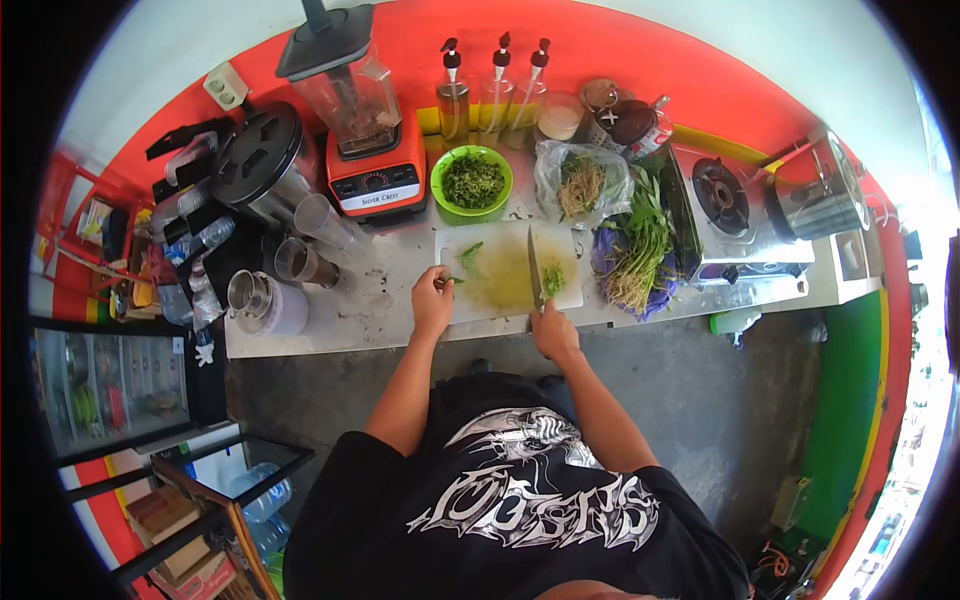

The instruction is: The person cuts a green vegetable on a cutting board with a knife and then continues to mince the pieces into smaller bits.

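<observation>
My right hand [552,330] is closed around the handle of a kitchen knife [534,262], its blade pointing away from me over the right part of a white cutting board [485,238]. Chopped greens [553,280] lie beside the blade. At the board's left edge, my left hand [432,302] is pinched on a small green sprig [447,281], mostly hidden by the fingers. A loose green leaf [471,256] rests on the board near it. Greenish liquid stains the board's middle. Behind it, a green bowl [437,180] holds chopped greens.
A red blender [377,182] stands back left, near clear cups [305,262]. On the right are a plastic bag [553,160] of rooted greens, a leafy bunch [640,245] and a gas stove [745,265]. Pump bottles [496,100] line the wall.
</observation>
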`<act>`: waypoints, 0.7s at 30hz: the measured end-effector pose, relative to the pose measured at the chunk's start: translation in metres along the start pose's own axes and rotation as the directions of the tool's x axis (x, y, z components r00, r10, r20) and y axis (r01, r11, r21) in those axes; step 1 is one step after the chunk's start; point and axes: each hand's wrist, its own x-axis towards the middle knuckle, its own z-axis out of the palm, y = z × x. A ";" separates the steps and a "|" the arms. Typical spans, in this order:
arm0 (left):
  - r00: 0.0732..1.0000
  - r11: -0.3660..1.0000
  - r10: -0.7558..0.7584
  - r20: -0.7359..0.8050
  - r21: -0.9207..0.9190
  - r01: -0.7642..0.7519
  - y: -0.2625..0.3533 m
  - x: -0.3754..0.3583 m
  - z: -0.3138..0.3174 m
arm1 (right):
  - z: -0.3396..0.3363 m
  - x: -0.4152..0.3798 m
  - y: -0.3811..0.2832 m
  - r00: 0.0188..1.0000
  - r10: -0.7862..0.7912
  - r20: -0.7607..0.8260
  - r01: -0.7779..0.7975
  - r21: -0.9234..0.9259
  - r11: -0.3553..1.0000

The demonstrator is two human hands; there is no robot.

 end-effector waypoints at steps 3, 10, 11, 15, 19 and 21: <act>1.000 0.998 -0.024 -0.013 -0.065 0.023 0.002 -0.004 0.001 | 0.000 0.001 0.007 0.999 0.030 -0.043 -0.029 0.032 0.999; 0.996 0.994 0.085 0.022 -0.065 -0.083 0.036 -0.020 0.024 | -0.011 -0.001 0.013 0.993 -0.104 -0.058 0.104 0.000 0.995; 0.996 0.995 0.062 0.066 -0.085 -0.056 0.040 -0.024 0.027 | -0.013 -0.002 0.013 0.988 -0.146 -0.045 0.147 0.002 0.989; 0.988 0.996 0.043 0.147 -0.077 -0.032 0.045 -0.036 0.031 | -0.012 0.000 0.016 0.977 -0.209 -0.050 0.211 0.028 0.977; 0.983 0.993 0.055 0.178 -0.117 -0.034 0.055 -0.037 0.040 | -0.011 0.008 0.009 0.964 -0.236 -0.118 0.260 0.267 0.928; 0.952 0.982 0.120 0.281 -0.175 -0.073 0.056 -0.037 0.046 | -0.015 0.010 0.001 0.972 -0.198 -0.129 0.233 0.366 0.901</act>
